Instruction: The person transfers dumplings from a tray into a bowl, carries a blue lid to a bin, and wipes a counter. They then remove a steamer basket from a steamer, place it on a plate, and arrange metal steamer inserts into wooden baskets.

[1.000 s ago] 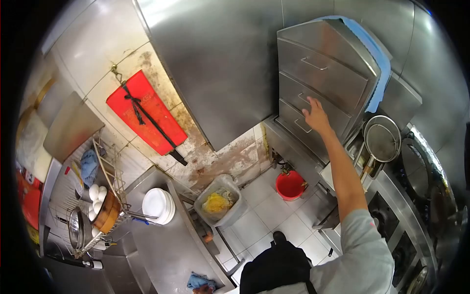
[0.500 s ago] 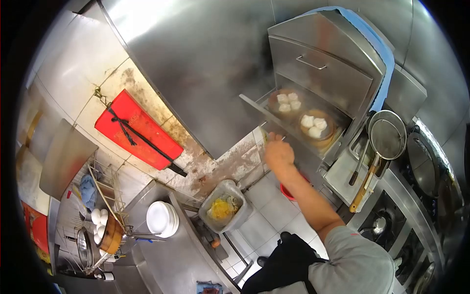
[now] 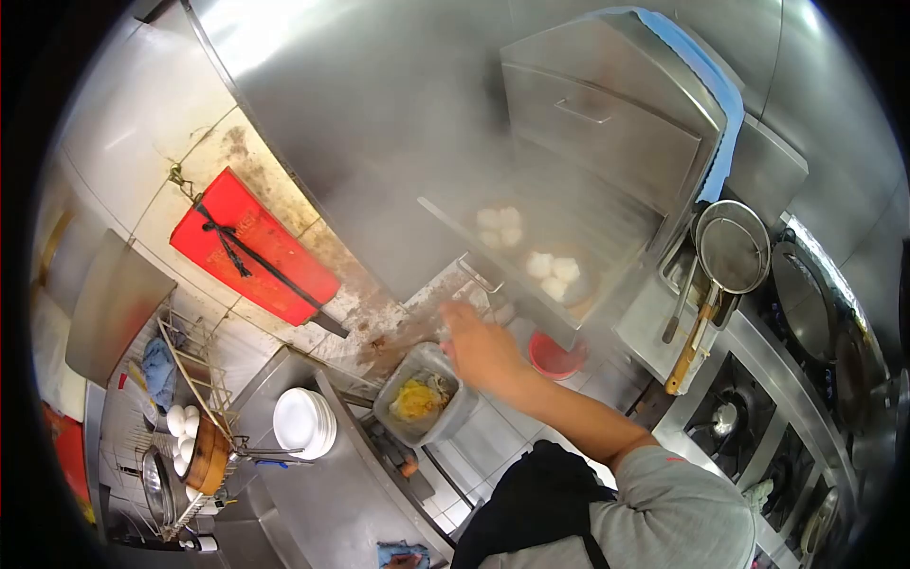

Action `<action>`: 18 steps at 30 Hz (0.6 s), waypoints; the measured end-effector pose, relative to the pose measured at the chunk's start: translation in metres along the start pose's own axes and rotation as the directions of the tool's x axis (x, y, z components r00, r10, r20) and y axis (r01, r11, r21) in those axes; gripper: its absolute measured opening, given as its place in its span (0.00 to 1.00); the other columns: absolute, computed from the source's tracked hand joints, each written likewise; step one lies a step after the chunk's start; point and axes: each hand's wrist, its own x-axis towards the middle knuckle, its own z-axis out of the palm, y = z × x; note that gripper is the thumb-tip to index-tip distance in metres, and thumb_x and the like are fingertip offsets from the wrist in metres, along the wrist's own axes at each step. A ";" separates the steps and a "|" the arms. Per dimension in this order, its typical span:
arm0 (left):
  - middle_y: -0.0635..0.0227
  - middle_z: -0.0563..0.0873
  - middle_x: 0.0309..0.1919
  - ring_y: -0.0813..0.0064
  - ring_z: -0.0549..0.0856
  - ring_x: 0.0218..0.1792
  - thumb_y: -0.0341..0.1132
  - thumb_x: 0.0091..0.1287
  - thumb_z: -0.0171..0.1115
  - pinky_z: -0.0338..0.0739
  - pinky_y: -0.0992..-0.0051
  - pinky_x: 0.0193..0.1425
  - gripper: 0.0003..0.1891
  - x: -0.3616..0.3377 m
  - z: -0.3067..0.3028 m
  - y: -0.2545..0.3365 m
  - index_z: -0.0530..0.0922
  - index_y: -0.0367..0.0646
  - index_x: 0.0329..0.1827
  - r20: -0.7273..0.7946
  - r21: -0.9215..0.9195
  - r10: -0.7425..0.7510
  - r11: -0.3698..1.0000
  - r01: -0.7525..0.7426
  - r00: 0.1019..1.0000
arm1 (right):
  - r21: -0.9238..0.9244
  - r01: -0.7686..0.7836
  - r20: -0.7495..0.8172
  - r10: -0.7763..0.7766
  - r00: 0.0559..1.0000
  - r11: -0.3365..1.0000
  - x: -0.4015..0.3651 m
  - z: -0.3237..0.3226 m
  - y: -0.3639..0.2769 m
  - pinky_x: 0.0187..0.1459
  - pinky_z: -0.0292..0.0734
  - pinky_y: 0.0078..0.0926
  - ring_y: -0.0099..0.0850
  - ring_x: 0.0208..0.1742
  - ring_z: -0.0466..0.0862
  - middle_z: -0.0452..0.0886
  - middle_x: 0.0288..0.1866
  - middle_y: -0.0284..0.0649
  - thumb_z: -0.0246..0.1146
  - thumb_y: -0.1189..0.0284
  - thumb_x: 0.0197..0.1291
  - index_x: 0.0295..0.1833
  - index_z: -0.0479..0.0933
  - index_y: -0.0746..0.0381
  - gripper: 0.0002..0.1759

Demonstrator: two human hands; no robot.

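Note:
My right hand (image 3: 479,351) is in mid-air below and left of a steamer drawer, its fingers smeared by motion. A gap shows between it and the metal handle (image 3: 481,273) on the drawer front (image 3: 517,280). The drawer is pulled out, with steam rising over it. Inside are two round baskets of white dumplings, one group (image 3: 500,228) farther back and one group (image 3: 554,275) nearer; the steam blurs them. My left hand is not in view.
A grey bin (image 3: 464,410) with yellow scraps and a red bucket (image 3: 557,356) are on the floor below. White plates (image 3: 303,423) are stacked on the left counter. Strainers (image 3: 732,247) and stove burners (image 3: 725,419) are at right. A red box (image 3: 251,248) hangs on the wall.
The drawer has come farther out toward the lower left, and steam has thickened. My right hand has moved from the handle area down and left, away from the drawer.

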 end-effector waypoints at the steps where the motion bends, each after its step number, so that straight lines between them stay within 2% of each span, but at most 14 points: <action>1: 0.64 0.91 0.36 0.62 0.89 0.37 0.37 0.56 0.71 0.83 0.68 0.40 0.10 -0.002 -0.001 -0.001 0.88 0.46 0.39 -0.014 -0.132 0.020 0.991 -0.022 1.000 | 0.112 0.236 -0.002 -0.238 0.971 0.965 -0.015 -0.016 -0.003 0.52 0.81 0.42 0.48 0.51 0.85 0.71 0.70 0.53 0.62 0.68 0.67 0.71 0.68 0.60 0.28; 2: 0.62 0.90 0.36 0.60 0.88 0.37 0.36 0.55 0.71 0.83 0.68 0.41 0.10 -0.003 0.000 -0.002 0.88 0.44 0.39 -0.031 -0.264 0.036 0.963 -0.043 0.999 | 0.111 0.232 0.002 -0.233 0.972 0.966 -0.024 -0.028 0.001 0.52 0.81 0.42 0.48 0.51 0.85 0.71 0.70 0.53 0.62 0.68 0.67 0.71 0.68 0.60 0.28; 3: 0.61 0.90 0.36 0.58 0.88 0.37 0.34 0.55 0.71 0.83 0.67 0.42 0.11 -0.005 0.002 -0.003 0.88 0.42 0.40 -0.048 -0.393 0.045 0.918 -0.060 0.998 | 0.229 0.400 -0.122 -0.382 0.916 0.888 -0.035 -0.040 0.008 0.53 0.79 0.42 0.48 0.50 0.84 0.77 0.65 0.48 0.62 0.70 0.66 0.67 0.72 0.58 0.23; 4: 0.61 0.90 0.36 0.58 0.88 0.37 0.34 0.55 0.71 0.83 0.67 0.42 0.11 -0.002 0.004 -0.002 0.88 0.42 0.40 -0.040 -0.398 0.039 0.916 -0.052 0.998 | 0.318 0.560 -0.257 -0.499 0.827 0.765 -0.045 -0.053 0.016 0.55 0.78 0.42 0.48 0.50 0.84 0.82 0.60 0.43 0.62 0.72 0.66 0.63 0.76 0.56 0.20; 6: 0.61 0.90 0.30 0.59 0.88 0.36 0.45 0.41 0.87 0.84 0.63 0.44 0.20 0.016 0.002 -0.004 0.87 0.45 0.31 0.230 -0.401 -0.299 0.838 0.370 0.926 | 0.405 0.443 -0.242 -0.373 0.896 0.800 -0.053 -0.093 0.046 0.55 0.76 0.42 0.47 0.49 0.81 0.85 0.51 0.41 0.62 0.76 0.64 0.59 0.80 0.55 0.17; 8: 0.59 0.90 0.30 0.55 0.88 0.33 0.46 0.43 0.86 0.84 0.63 0.42 0.23 0.038 0.008 -0.034 0.86 0.42 0.36 0.342 -0.509 -0.102 0.816 0.276 0.934 | 0.198 0.250 -0.344 -0.172 0.923 0.948 -0.045 -0.109 0.091 0.52 0.75 0.41 0.45 0.47 0.78 0.85 0.50 0.41 0.61 0.79 0.63 0.61 0.79 0.53 0.21; 9: 0.58 0.90 0.30 0.53 0.88 0.32 0.47 0.44 0.86 0.83 0.63 0.41 0.25 0.049 0.004 -0.040 0.86 0.41 0.39 0.392 -0.567 -0.001 0.787 0.243 0.920 | 0.137 0.142 -0.301 -0.096 0.949 0.980 -0.036 -0.119 0.110 0.52 0.74 0.41 0.44 0.47 0.77 0.85 0.49 0.41 0.60 0.79 0.63 0.62 0.79 0.53 0.22; 10: 0.57 0.90 0.32 0.51 0.88 0.36 0.45 0.47 0.84 0.83 0.62 0.43 0.25 0.048 -0.010 -0.034 0.85 0.40 0.44 0.215 -0.373 0.002 0.924 0.080 0.977 | 0.070 0.037 -0.263 -0.018 0.965 0.997 -0.027 -0.126 0.125 0.51 0.74 0.42 0.43 0.46 0.76 0.85 0.48 0.42 0.59 0.80 0.63 0.63 0.78 0.53 0.23; 11: 0.56 0.90 0.34 0.49 0.88 0.40 0.43 0.51 0.82 0.83 0.61 0.45 0.25 0.053 -0.102 0.066 0.85 0.40 0.48 0.031 -0.105 0.005 0.994 -0.002 0.999 | 0.065 0.043 -0.261 -0.025 0.965 0.997 -0.020 -0.127 0.136 0.51 0.74 0.42 0.43 0.46 0.76 0.85 0.48 0.42 0.59 0.80 0.63 0.63 0.78 0.53 0.23; 12: 0.52 0.87 0.46 0.47 0.84 0.51 0.39 0.56 0.79 0.81 0.60 0.50 0.26 0.082 -0.140 0.083 0.82 0.39 0.56 0.110 -0.134 0.023 0.991 -0.008 0.994 | 0.018 0.094 -0.271 -0.086 0.959 0.995 -0.012 -0.125 0.145 0.51 0.73 0.41 0.44 0.46 0.76 0.85 0.45 0.42 0.59 0.80 0.63 0.63 0.78 0.53 0.23; 13: 0.50 0.82 0.57 0.52 0.82 0.57 0.36 0.58 0.76 0.81 0.63 0.53 0.28 0.092 -0.152 0.094 0.79 0.40 0.62 -0.161 -0.090 0.077 0.992 -0.092 0.984 | -0.026 0.146 -0.278 -0.148 0.949 0.989 -0.005 -0.122 0.151 0.50 0.73 0.41 0.45 0.45 0.76 0.84 0.43 0.42 0.58 0.80 0.63 0.63 0.78 0.53 0.23; 15: 0.52 0.82 0.58 0.58 0.83 0.50 0.30 0.59 0.74 0.80 0.66 0.50 0.27 0.120 -0.229 0.167 0.77 0.39 0.63 -0.234 -0.361 -0.079 0.933 -0.011 0.969 | -0.107 0.109 -0.249 -0.133 0.959 0.988 0.004 -0.112 0.157 0.50 0.73 0.40 0.45 0.46 0.76 0.85 0.43 0.41 0.58 0.80 0.62 0.63 0.78 0.52 0.24; 17: 0.56 0.81 0.61 0.63 0.83 0.50 0.27 0.61 0.71 0.80 0.68 0.49 0.27 0.151 -0.244 0.173 0.75 0.40 0.65 -0.439 -0.413 -0.032 0.895 -0.170 0.898 | -0.190 0.060 -0.225 -0.103 0.969 0.980 0.006 -0.107 0.160 0.49 0.73 0.39 0.45 0.46 0.76 0.85 0.42 0.40 0.59 0.80 0.62 0.64 0.78 0.52 0.24; 18: 0.56 0.81 0.61 0.64 0.83 0.48 0.29 0.63 0.71 0.80 0.69 0.49 0.27 0.162 -0.262 0.188 0.74 0.40 0.66 -0.448 -0.476 -0.113 0.870 -0.130 0.887 | -0.219 0.066 -0.198 -0.111 0.974 0.973 0.007 -0.105 0.160 0.49 0.73 0.38 0.44 0.47 0.76 0.86 0.42 0.39 0.59 0.80 0.61 0.64 0.78 0.52 0.25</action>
